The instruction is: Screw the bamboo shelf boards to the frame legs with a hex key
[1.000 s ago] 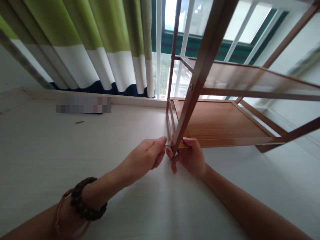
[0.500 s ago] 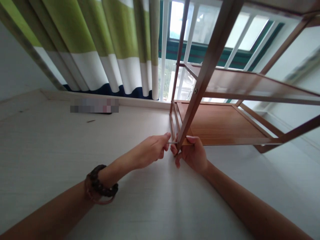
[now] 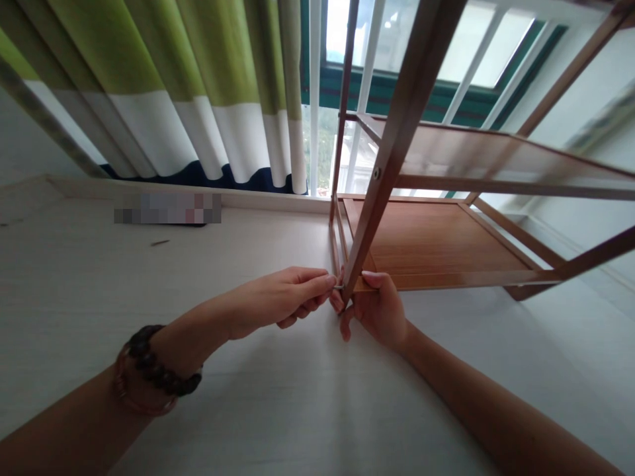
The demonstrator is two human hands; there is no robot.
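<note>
My left hand (image 3: 297,294), with a dark beaded bracelet on the wrist, pinches a thin metal hex key (image 3: 339,287). Most of the key is hidden by the fingers; its visible end meets the outer side of a shelf leg near the bottom. My right hand (image 3: 380,311) is wrapped round the lower corner of the brown wooden shelf (image 3: 426,238). Its thumb rests on the bottom board's edge and some of its fingers pass behind the leg (image 3: 381,178). Higher on that leg, a round metal bolt head (image 3: 377,173) shows.
A middle shelf board (image 3: 471,155) overhangs the bottom one. Behind stand a barred window (image 3: 367,73) and a green and white curtain (image 3: 218,125). A blurred-out flat item (image 3: 169,208) and a small thin brown piece (image 3: 159,242) lie on the pale floor (image 3: 238,244).
My left hand has turned flatter, and less of the hex key shows. My right hand keeps its grip on the shelf corner. The whole view has shifted slightly.
</note>
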